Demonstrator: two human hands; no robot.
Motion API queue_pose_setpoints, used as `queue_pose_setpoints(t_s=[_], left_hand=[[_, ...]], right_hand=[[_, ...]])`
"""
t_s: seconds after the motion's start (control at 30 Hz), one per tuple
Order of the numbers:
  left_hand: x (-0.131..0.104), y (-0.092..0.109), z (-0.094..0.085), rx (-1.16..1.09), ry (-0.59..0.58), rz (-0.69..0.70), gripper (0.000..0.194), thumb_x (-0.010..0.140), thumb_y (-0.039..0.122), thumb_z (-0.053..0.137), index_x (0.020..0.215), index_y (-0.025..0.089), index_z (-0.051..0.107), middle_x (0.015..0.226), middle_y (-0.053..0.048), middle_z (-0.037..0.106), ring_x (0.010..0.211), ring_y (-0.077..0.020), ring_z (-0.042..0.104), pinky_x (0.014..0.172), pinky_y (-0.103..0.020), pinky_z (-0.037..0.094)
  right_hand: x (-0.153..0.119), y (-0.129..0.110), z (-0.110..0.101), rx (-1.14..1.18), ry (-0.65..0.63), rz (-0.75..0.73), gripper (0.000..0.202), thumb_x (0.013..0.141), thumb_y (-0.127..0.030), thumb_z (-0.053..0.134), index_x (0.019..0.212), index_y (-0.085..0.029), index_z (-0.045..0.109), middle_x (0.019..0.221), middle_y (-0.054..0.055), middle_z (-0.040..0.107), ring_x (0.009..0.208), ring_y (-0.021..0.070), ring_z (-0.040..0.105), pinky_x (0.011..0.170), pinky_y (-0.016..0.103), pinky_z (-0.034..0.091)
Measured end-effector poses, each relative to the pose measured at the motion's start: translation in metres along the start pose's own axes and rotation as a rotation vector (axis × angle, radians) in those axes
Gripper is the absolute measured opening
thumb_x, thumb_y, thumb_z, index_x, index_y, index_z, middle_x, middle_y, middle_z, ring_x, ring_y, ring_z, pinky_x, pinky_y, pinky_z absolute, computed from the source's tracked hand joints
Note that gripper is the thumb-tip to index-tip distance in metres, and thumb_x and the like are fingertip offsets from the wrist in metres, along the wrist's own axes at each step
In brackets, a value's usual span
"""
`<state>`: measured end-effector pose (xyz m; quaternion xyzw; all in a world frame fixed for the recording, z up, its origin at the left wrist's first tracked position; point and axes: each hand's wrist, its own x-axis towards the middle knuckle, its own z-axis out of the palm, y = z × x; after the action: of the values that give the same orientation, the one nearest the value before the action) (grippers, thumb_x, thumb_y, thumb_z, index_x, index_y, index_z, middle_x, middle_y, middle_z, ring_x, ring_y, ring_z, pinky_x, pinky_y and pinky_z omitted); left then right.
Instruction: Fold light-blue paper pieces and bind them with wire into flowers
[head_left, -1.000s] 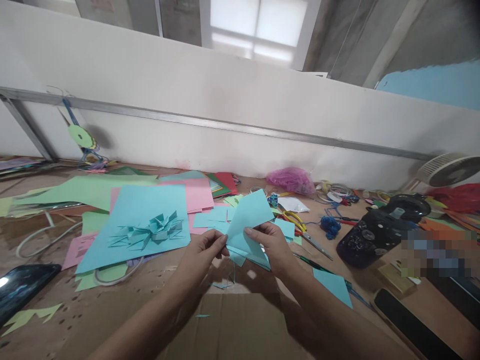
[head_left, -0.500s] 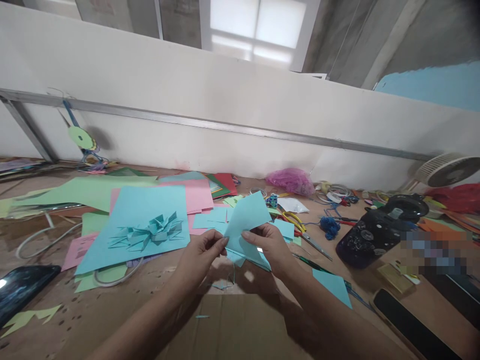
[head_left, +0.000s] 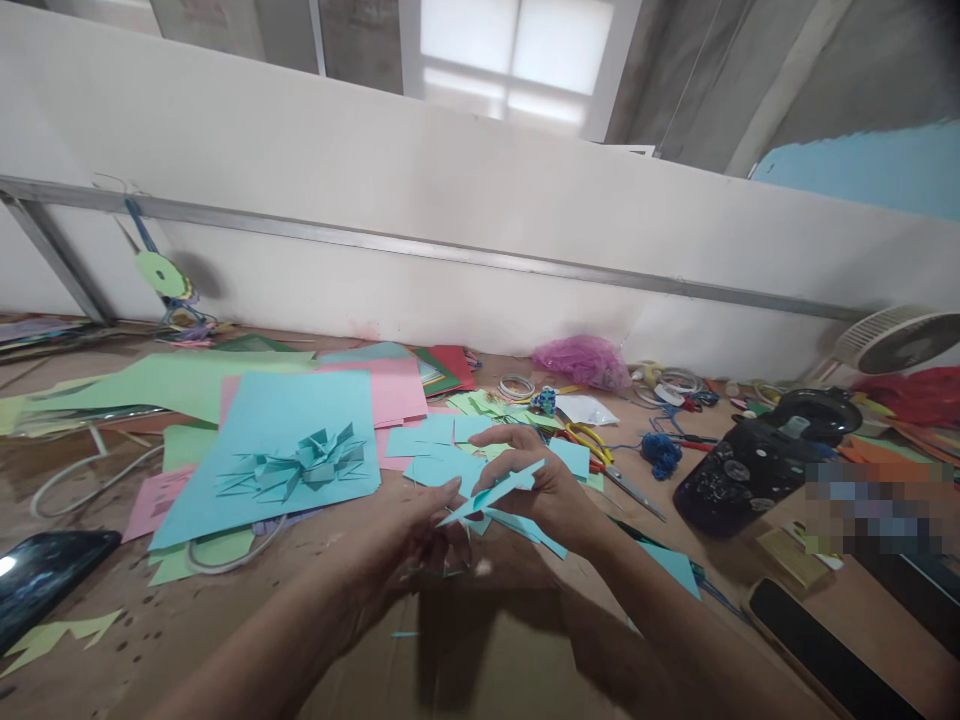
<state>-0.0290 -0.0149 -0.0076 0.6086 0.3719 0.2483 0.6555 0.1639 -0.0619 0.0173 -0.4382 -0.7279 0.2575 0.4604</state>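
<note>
A light-blue sheet of paper (head_left: 504, 487), now seen nearly edge-on and tilted, is held up in front of me. My right hand (head_left: 541, 485) grips it, the index finger bent over its top. At its left corner is my left hand (head_left: 420, 525), with the thumb above and the fingers curled below, closed around that end. Another light-blue piece (head_left: 529, 530) sticks out beneath the right hand. Several light-blue paper pieces (head_left: 431, 437) lie just behind the hands. To the left, folded blue paper strips (head_left: 300, 465) are heaped on a large blue sheet (head_left: 300, 405).
Scissors (head_left: 634, 492) lie right of the hands, with a dark jug (head_left: 739, 475) beyond. A phone (head_left: 52, 580) rests at the left edge. Cardboard (head_left: 495, 660) covers the near table. A pink plastic bag (head_left: 581, 362) and a fan (head_left: 896, 340) stand by the white partition.
The blue sheet has tipped down from facing me to nearly edge-on. My right index finger has lifted over it, and my left hand has turned and dropped slightly.
</note>
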Motion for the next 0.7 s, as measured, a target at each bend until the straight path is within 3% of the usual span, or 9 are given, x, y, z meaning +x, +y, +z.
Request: queue_pose_setpoints(t_s=[0.1, 0.17, 0.23, 0.33, 0.43, 0.53, 0.7], left_hand=[[-0.001, -0.002, -0.002, -0.26, -0.248, -0.106, 0.036, 0.079, 0.048, 0.066, 0.072, 0.013, 0.067, 0.06, -0.004, 0.065, 0.05, -0.011, 0.051, 0.049, -0.022, 0.035], [0.002, -0.006, -0.005, -0.375, -0.191, -0.098, 0.027, 0.071, 0.038, 0.077, 0.077, 0.015, 0.065, 0.064, -0.001, 0.063, 0.054, -0.0095, 0.051, 0.052, -0.02, 0.037], [0.005, -0.011, -0.006, -0.429, -0.087, -0.057, 0.027, 0.068, 0.035, 0.079, 0.082, 0.017, 0.064, 0.066, 0.001, 0.061, 0.054, -0.0092, 0.051, 0.052, -0.019, 0.038], [0.012, -0.014, -0.01, -0.396, 0.088, 0.048, 0.025, 0.069, 0.036, 0.078, 0.082, 0.02, 0.063, 0.067, 0.002, 0.061, 0.057, -0.0102, 0.053, 0.054, -0.02, 0.04], [0.017, -0.014, -0.015, -0.295, 0.231, 0.147, 0.028, 0.064, 0.036, 0.081, 0.077, 0.019, 0.062, 0.069, 0.002, 0.062, 0.063, -0.012, 0.055, 0.061, -0.022, 0.044], [0.02, -0.014, -0.018, -0.224, 0.294, 0.207, 0.03, 0.064, 0.038, 0.08, 0.077, 0.019, 0.062, 0.07, 0.002, 0.063, 0.067, -0.0136, 0.056, 0.063, -0.023, 0.044], [0.022, -0.02, -0.018, -0.158, 0.354, 0.266, 0.026, 0.069, 0.037, 0.077, 0.082, 0.019, 0.062, 0.075, 0.001, 0.064, 0.071, -0.0141, 0.056, 0.066, -0.024, 0.044]], right_hand=[[0.0, 0.003, 0.0, 0.013, -0.015, 0.008, 0.007, 0.081, -0.032, 0.071, 0.082, -0.026, 0.074, 0.125, 0.004, 0.058, 0.122, 0.0245, 0.047, 0.103, 0.041, 0.036], [0.0, 0.006, 0.0, 0.048, 0.014, 0.035, 0.014, 0.078, -0.033, 0.073, 0.091, -0.027, 0.073, 0.13, 0.005, 0.054, 0.125, 0.0259, 0.045, 0.104, 0.041, 0.036], [0.0, 0.009, 0.002, 0.116, 0.079, 0.099, 0.035, 0.074, -0.034, 0.075, 0.108, -0.028, 0.069, 0.135, 0.005, 0.052, 0.125, 0.027, 0.045, 0.102, 0.041, 0.037], [0.002, 0.015, 0.006, 0.315, 0.159, 0.291, 0.052, 0.074, -0.038, 0.072, 0.124, -0.027, 0.06, 0.126, 0.007, 0.06, 0.113, 0.0277, 0.055, 0.092, 0.041, 0.044], [0.004, 0.022, 0.009, 0.538, 0.17, 0.435, 0.045, 0.077, -0.043, 0.065, 0.118, -0.024, 0.062, 0.109, 0.007, 0.069, 0.098, 0.0268, 0.061, 0.081, 0.038, 0.048], [0.004, 0.028, 0.01, 0.718, 0.16, 0.465, 0.037, 0.083, -0.049, 0.055, 0.109, -0.023, 0.064, 0.101, 0.006, 0.07, 0.088, 0.0235, 0.062, 0.075, 0.036, 0.05], [0.002, 0.029, 0.01, 0.79, 0.203, 0.527, 0.056, 0.084, -0.071, 0.04, 0.093, -0.021, 0.064, 0.078, 0.004, 0.066, 0.068, 0.0194, 0.061, 0.072, 0.036, 0.051]])
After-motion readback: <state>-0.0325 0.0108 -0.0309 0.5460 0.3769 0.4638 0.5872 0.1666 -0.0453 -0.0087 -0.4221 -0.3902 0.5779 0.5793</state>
